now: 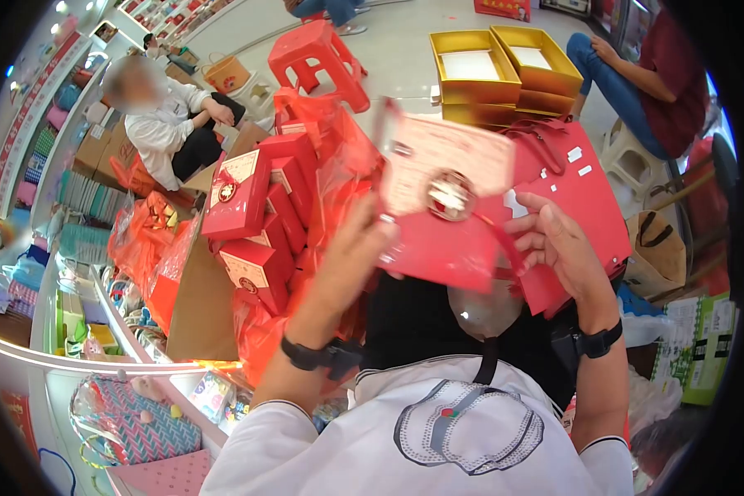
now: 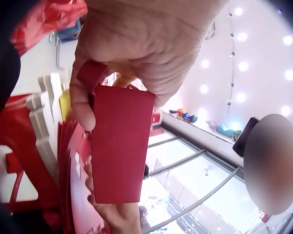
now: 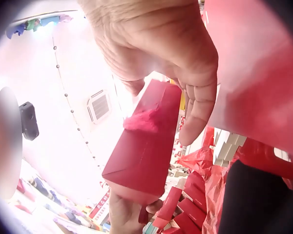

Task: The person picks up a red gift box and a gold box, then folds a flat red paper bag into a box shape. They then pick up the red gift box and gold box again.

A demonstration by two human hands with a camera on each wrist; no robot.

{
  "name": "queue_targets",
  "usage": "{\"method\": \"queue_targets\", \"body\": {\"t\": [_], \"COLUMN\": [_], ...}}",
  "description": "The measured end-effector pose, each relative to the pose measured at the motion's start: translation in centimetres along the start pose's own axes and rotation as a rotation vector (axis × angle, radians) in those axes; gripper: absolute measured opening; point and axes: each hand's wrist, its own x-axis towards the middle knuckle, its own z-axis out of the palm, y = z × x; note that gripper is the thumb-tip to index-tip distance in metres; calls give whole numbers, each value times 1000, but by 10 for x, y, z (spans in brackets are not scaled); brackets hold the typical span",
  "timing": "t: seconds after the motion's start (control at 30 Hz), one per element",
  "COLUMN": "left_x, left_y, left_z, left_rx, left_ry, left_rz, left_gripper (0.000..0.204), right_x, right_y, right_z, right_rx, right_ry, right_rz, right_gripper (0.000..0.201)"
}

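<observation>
Room: a shop floor with red boxes [image 1: 252, 211] stacked at your left.
Left hand [image 1: 360, 248]: you pinch the red envelope [image 1: 442, 198], raised before you.
Right hand [image 1: 562, 244]: fingers loosely spread, touching the envelope's right edge.

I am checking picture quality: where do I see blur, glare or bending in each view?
Head view: fisheye bending with dark corners, and the red box is smeared by motion. Left wrist view: ceiling lights glare white behind the left hand. Right wrist view: the bright background is washed out, and the right hand looks soft.
</observation>
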Motion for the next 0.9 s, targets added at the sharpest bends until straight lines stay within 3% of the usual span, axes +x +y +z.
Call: {"method": "queue_targets", "body": {"t": [0.1, 0.13, 0.17, 0.23, 0.27, 0.43, 0.5, 0.57, 0.6, 0.67, 0.73, 0.8, 0.83, 0.9], "left_x": [0, -8, -5, -11, -8, -30, -38, -37, -28, -14, 1, 17, 22, 34], "left_y": [14, 29, 28, 30, 29, 22, 4, -16, -28, -15, -1, 8, 11, -2], "left_z": [-65, -87, -120, -187, -196, -257, -296, -341, -351, -308, -239, -155, -102, -30], "left_rx": [168, 283, 325, 202, 40, 184, 433, 1018, 1482, 1381, 1176, 874, 647, 477], "left_ry": [372, 526, 645, 693, 726, 949, 986, 1075, 1120, 1122, 942, 638, 551, 314], "left_rz": [202, 76, 137, 144, 244, -35, -56, 71, 223, 396, 446, 377, 207, 105], "left_gripper": [53, 58, 59, 53, 49, 39, 44, 50, 53, 56, 52, 42, 38, 38], "right_x": [-4, -6, -9, -12, -13, -14, -17, -17, -19, -20, -20, -17, -18, -18], "right_y": [-5, -7, -8, -12, -13, -29, -41, -52, -54, -57, -53, -45, -39, -27], "right_z": [-8, -11, -15, -27, -33, -58, -66, -74, -79, -87, -95, -102, -105, -111], "right_rx": [-23, -20, -22, -25, -26, -42, -58, -79, -88, -162, -283, -444, -576, -834], "right_ry": [29, 53, 65, 90, 105, 161, 202, 210, 223, 265, 330, 407, 457, 542], "right_rz": [-8, -12, -16, -38, -47, -76, -78, -83, -77, -110, -146, -197, -220, -267], "right_gripper": [61, 61, 60, 58, 57, 50, 47, 46, 46, 45, 43, 39, 37, 34]}}
